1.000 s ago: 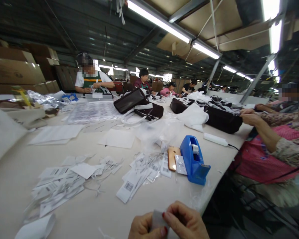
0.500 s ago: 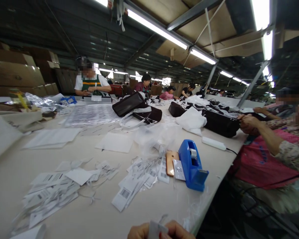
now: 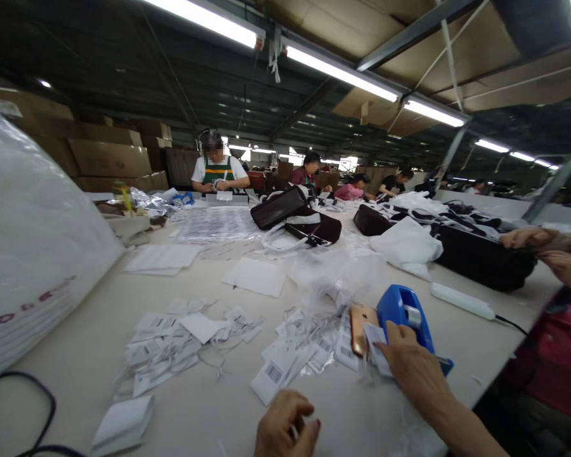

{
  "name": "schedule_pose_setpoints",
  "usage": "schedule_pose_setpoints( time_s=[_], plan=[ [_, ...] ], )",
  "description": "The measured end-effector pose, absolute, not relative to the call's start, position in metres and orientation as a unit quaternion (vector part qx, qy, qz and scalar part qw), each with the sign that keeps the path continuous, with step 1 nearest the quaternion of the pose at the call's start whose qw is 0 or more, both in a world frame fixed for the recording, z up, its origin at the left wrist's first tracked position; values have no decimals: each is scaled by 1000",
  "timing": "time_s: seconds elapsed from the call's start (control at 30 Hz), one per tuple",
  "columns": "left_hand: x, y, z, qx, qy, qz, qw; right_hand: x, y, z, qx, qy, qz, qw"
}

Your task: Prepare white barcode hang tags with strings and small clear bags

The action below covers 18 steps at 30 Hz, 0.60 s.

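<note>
The right hand (image 3: 412,360) had thumb and fingertips at a small white packet (image 3: 377,351) — whether they gripped it, I could not tell — between the gold phone (image 3: 358,329) and the blue tape dispenser (image 3: 396,303), near the worktop's (image 3: 200,412) right edge. The left hand (image 3: 285,426) curled loosely, thumb and forefinger apart, just beside the barcode tags (image 3: 270,376). Black bags (image 3: 278,208) lay toward the far edge.

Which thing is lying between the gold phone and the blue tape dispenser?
A small white packet, touched by the right hand; the head view shows this.
</note>
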<state>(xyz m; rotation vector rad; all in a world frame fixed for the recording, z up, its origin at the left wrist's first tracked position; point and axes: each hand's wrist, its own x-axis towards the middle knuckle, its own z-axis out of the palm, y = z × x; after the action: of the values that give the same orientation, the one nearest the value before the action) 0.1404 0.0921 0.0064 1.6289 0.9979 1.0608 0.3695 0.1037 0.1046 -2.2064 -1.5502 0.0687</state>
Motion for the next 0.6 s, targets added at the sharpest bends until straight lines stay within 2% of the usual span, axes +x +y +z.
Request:
schedule_pose_setpoints(
  time_s=[0.1, 0.2, 0.33, 0.6],
  plan=[
    [125, 108, 19, 705, 509, 426, 251, 343, 108, 90, -753, -622, 27, 210],
    [117, 120, 28, 715, 592, 335, 160, 311, 109, 70, -680, -696, 66, 220],
    [121, 123, 35, 716, 630, 259, 151, 286, 119, 53, -653, -715, 88, 234],
    [121, 124, 46, 719, 639, 208, 179, 293, 140, 52, -659, -697, 83, 271]
  ],
)
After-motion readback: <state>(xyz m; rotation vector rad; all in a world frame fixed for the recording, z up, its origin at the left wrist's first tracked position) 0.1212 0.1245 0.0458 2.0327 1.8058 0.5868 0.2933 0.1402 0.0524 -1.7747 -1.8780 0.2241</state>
